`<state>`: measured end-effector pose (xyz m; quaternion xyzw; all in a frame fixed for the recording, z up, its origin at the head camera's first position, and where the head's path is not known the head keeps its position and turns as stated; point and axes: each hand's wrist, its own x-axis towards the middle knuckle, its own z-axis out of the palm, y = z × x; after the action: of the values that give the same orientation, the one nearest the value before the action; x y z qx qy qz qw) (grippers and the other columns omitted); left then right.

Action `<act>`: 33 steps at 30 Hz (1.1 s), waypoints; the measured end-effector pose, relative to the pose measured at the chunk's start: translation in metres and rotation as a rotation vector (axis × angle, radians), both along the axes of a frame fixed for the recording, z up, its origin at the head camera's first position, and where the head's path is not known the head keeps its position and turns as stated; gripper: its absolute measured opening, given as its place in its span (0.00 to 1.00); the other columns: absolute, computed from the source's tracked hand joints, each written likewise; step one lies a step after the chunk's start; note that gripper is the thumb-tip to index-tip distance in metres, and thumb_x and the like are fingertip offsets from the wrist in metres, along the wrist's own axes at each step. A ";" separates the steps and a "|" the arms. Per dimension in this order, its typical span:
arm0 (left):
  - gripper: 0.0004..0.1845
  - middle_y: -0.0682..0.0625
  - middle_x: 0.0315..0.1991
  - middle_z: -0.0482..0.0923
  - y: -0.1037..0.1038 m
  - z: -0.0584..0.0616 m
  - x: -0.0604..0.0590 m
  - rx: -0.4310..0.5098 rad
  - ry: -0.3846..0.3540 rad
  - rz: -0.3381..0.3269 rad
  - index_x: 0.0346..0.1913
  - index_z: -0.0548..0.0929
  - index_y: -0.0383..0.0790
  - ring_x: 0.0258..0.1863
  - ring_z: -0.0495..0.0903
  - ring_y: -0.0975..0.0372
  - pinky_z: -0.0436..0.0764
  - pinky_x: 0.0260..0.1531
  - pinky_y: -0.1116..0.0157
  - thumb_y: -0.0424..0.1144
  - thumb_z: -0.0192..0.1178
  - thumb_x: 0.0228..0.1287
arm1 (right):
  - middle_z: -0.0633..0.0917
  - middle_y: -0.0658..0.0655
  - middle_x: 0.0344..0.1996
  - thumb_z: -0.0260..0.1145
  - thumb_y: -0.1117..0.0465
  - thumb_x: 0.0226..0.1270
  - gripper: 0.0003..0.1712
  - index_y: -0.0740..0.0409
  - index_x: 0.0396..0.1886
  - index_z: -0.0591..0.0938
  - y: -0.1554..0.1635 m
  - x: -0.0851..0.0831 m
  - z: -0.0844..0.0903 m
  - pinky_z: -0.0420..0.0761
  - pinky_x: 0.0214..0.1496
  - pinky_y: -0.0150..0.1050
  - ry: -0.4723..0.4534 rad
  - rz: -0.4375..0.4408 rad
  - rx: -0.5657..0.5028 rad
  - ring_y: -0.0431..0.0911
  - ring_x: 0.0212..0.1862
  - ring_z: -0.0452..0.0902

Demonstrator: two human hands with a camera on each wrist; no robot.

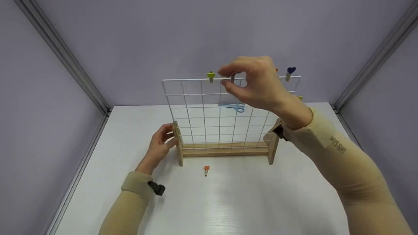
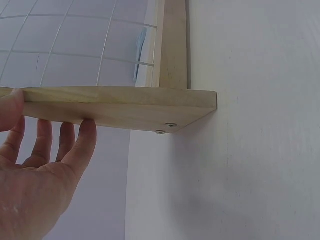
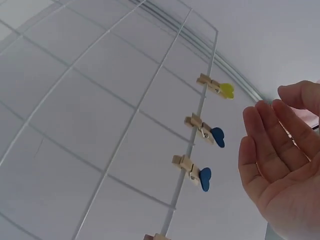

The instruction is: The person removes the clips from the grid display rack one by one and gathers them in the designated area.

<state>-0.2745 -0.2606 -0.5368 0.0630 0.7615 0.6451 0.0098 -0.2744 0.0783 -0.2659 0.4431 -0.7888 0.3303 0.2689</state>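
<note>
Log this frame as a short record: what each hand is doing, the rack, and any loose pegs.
left hand: fingers rest on wooden foot of rack, steadying it
right hand: raised at top wire, thumb and forefinger close around a peg there; contact unclear
rack: white wire grid, upright
clipped pegs: yellow-heart peg, blue-heart peg
loose peg: orange-heart peg on table

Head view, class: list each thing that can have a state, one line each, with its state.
wire grid rack: upright on the table.
left hand: fingers straight, touching the rack's wooden foot.
right hand: raised at the top wire; what it pinches is unclear.
yellow heart peg: clipped to the top wire.
blue heart peg: clipped to the top wire.
orange heart peg: lying loose on the table.
</note>
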 end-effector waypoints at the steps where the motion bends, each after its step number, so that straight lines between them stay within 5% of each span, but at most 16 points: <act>1: 0.29 0.37 0.75 0.76 -0.001 0.000 0.000 -0.005 0.004 0.000 0.76 0.75 0.36 0.77 0.77 0.45 0.85 0.70 0.68 0.20 0.61 0.77 | 0.96 0.63 0.44 0.74 0.70 0.70 0.10 0.66 0.48 0.93 -0.001 -0.004 0.001 0.95 0.57 0.49 0.010 -0.007 0.003 0.57 0.47 0.95; 5: 0.28 0.38 0.75 0.77 -0.002 -0.001 0.000 -0.019 0.012 0.004 0.76 0.76 0.38 0.78 0.77 0.46 0.84 0.72 0.67 0.21 0.61 0.77 | 0.95 0.66 0.50 0.76 0.67 0.71 0.15 0.67 0.55 0.91 -0.005 -0.018 0.004 0.93 0.65 0.54 -0.028 -0.045 0.051 0.60 0.55 0.94; 9: 0.28 0.39 0.75 0.77 -0.003 -0.002 0.002 -0.026 0.002 0.014 0.76 0.76 0.39 0.79 0.77 0.47 0.83 0.76 0.61 0.21 0.61 0.78 | 0.96 0.65 0.50 0.76 0.66 0.73 0.13 0.66 0.54 0.93 -0.012 -0.026 0.005 0.94 0.62 0.53 -0.140 -0.069 0.132 0.58 0.54 0.94; 13: 0.28 0.39 0.75 0.77 -0.002 -0.001 0.004 -0.027 0.005 0.012 0.76 0.76 0.38 0.79 0.76 0.46 0.82 0.79 0.56 0.21 0.62 0.78 | 0.98 0.60 0.45 0.75 0.64 0.77 0.09 0.62 0.49 0.95 -0.019 -0.029 0.006 0.94 0.50 0.43 -0.219 -0.103 0.190 0.52 0.48 0.95; 18: 0.28 0.38 0.75 0.77 -0.002 0.000 0.004 -0.024 0.016 0.002 0.76 0.76 0.38 0.79 0.77 0.45 0.79 0.82 0.49 0.21 0.62 0.77 | 0.98 0.58 0.42 0.73 0.62 0.80 0.08 0.59 0.48 0.97 -0.023 -0.029 0.007 0.82 0.37 0.23 -0.267 -0.126 0.188 0.49 0.42 0.95; 28: 0.27 0.38 0.73 0.77 -0.003 0.000 0.005 0.013 0.012 -0.005 0.75 0.76 0.35 0.76 0.77 0.45 0.87 0.65 0.71 0.20 0.63 0.77 | 0.98 0.57 0.38 0.73 0.64 0.77 0.08 0.56 0.41 0.98 -0.029 -0.030 0.008 0.84 0.36 0.18 -0.332 -0.157 0.121 0.49 0.36 0.95; 33: 0.27 0.38 0.72 0.77 -0.003 -0.001 0.005 0.002 0.024 0.002 0.74 0.76 0.35 0.76 0.78 0.46 0.85 0.71 0.65 0.19 0.62 0.76 | 0.98 0.58 0.39 0.74 0.64 0.77 0.08 0.56 0.41 0.98 -0.030 -0.028 0.009 0.87 0.40 0.20 -0.348 -0.171 0.095 0.51 0.39 0.97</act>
<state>-0.2697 -0.2637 -0.5374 0.0696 0.7611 0.6449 0.0000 -0.3027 0.0484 -0.2567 0.3231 -0.8728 0.3403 0.1343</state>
